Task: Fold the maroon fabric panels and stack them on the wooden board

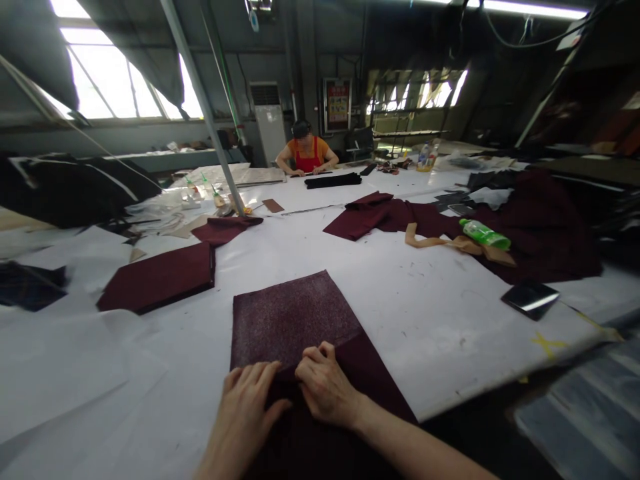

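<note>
garment workshop — long cutting table [400, 280], maroon fabric pieces [160, 277], co-worker [307, 155]

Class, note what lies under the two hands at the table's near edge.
The left hand and right hand rest on maroon fabric over the white table. Their palms cover the cloth's edge; whether the right hand pinches it is hidden.

2 hands at the near edge, the left hand [247, 400] and the right hand [325, 387]; 1 speckled maroon panel [293, 320] beneath them; 1 maroon stack [157, 280]; 1 green bottle [484, 234]; 1 dark phone [530, 298]; 1 co-worker [307, 155] seated far off.
</note>
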`<state>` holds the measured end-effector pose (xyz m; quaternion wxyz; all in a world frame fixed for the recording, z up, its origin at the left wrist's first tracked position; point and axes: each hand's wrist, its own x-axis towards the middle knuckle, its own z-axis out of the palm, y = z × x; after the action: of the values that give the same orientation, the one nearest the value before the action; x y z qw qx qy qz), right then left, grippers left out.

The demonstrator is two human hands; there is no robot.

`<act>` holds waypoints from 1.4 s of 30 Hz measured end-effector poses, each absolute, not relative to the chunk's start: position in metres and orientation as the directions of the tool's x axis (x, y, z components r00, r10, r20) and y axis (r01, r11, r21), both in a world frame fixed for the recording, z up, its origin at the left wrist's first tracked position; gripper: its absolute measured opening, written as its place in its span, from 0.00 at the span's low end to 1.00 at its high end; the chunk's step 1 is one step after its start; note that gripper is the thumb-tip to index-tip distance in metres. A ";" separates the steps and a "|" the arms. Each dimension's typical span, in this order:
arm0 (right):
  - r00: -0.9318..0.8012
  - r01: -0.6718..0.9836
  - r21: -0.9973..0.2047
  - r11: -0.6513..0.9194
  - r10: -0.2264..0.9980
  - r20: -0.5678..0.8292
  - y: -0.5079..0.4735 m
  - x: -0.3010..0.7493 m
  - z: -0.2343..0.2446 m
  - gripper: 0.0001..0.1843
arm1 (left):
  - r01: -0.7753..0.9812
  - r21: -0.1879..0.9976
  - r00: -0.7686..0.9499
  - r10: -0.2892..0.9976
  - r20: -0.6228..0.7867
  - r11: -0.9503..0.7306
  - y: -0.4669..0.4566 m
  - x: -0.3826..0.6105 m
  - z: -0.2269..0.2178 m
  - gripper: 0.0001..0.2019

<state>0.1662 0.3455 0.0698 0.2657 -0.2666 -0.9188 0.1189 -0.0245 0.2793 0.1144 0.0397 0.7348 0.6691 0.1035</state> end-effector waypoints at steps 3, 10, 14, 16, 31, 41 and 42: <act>-0.702 0.429 -0.384 0.818 0.569 0.428 0.345 0.166 0.067 0.07 | 0.964 0.249 0.092 0.995 0.035 -0.098 0.290 0.004 0.108 0.06; -0.708 0.487 -0.302 0.819 0.573 0.413 0.361 0.182 0.073 0.16 | 0.948 0.313 0.056 0.998 0.025 -0.061 0.288 0.000 0.096 0.03; -0.642 0.600 -0.213 0.771 0.623 0.447 0.397 0.239 0.071 0.14 | 0.937 0.345 0.039 0.999 0.037 -0.050 0.285 0.000 0.094 0.03; -0.587 0.667 -0.183 0.722 0.661 0.467 0.416 0.276 0.071 0.13 | 0.932 0.357 0.042 0.998 0.053 -0.058 0.285 -0.001 0.093 0.03; -0.846 0.320 -0.473 0.821 0.472 0.247 0.372 0.140 0.110 0.09 | 0.949 0.313 -0.025 0.991 0.131 -0.018 0.282 -0.020 0.091 0.14; -0.821 0.261 -0.504 0.823 0.464 0.333 0.368 0.105 0.082 0.04 | 0.901 0.433 -0.133 0.964 0.230 0.021 0.254 -0.072 0.093 0.11; -0.816 0.247 -0.510 0.824 0.460 0.349 0.368 0.104 0.080 0.05 | 0.902 0.431 -0.124 0.964 0.236 0.011 0.252 -0.075 0.092 0.10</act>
<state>0.1037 0.3685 0.0797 0.2352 -0.1909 -0.9256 0.2269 -0.0754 0.2519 0.0919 0.0627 0.6588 0.7081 0.2463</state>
